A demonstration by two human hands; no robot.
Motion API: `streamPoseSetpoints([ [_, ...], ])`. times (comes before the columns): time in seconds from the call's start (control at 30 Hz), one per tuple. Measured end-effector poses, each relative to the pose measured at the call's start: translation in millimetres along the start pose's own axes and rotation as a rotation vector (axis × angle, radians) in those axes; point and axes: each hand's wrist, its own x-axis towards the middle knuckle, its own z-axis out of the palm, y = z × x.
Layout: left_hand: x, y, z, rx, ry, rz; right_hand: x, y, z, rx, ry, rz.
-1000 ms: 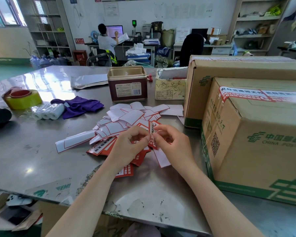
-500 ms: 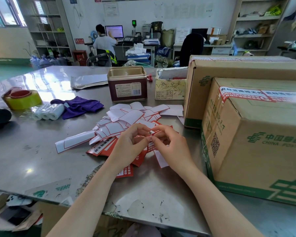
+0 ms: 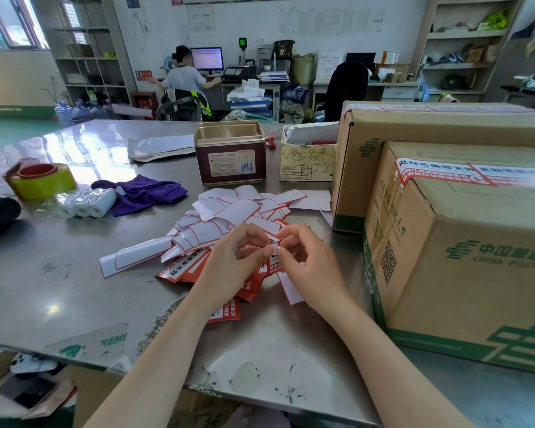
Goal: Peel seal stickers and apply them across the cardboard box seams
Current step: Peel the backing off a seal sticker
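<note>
- Both hands meet over the pile: left hand (image 3: 229,261) and right hand (image 3: 311,264), each grip pinching one red seal sticker (image 3: 272,257) at its edge, thumbs tip to tip.
- Loose white backing papers (image 3: 229,211) and more red stickers lie on the steel bench (image 3: 59,279) just under the hands.
- Near cardboard box (image 3: 464,257) stands right of the hands, sticker strip (image 3: 439,173) across its top seam.
- Second box (image 3: 414,131) sits behind it, touching.

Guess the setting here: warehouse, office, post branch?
Most likely a postal or parcel-handling back room. China Post cartons sit on a steel worktable beside a pile of seal stickers, with storage shelving and a computer desk behind.
</note>
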Motion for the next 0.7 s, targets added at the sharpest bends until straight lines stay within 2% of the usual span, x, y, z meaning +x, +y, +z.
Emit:
streamPoseSetpoints([
  [0.7, -1.1, 3.8, -1.4, 0.060, -0.013, -0.018, -0.4, -3.0, 0.7, -0.007, -0.007, 0.024],
])
